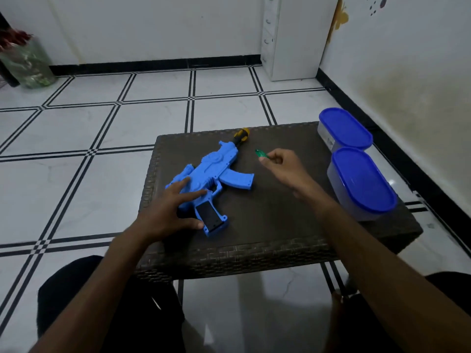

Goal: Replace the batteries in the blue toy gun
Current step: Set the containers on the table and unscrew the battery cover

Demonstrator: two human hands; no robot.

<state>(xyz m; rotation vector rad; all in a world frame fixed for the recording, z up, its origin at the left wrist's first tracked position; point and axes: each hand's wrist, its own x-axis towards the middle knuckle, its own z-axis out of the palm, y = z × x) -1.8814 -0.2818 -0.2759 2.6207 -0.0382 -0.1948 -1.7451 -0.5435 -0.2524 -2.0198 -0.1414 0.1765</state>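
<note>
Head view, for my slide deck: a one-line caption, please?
Left hand rests on the blue toy gun while the right hand pinches a green screwdriver.

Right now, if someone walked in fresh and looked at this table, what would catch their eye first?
The bright blue toy gun lying flat on the dark woven table, with the left hand resting on its rear end. Next, the right hand pinching a small green screwdriver just right of the gun. Two blue-lidded containers sit along the table's right edge.
</note>
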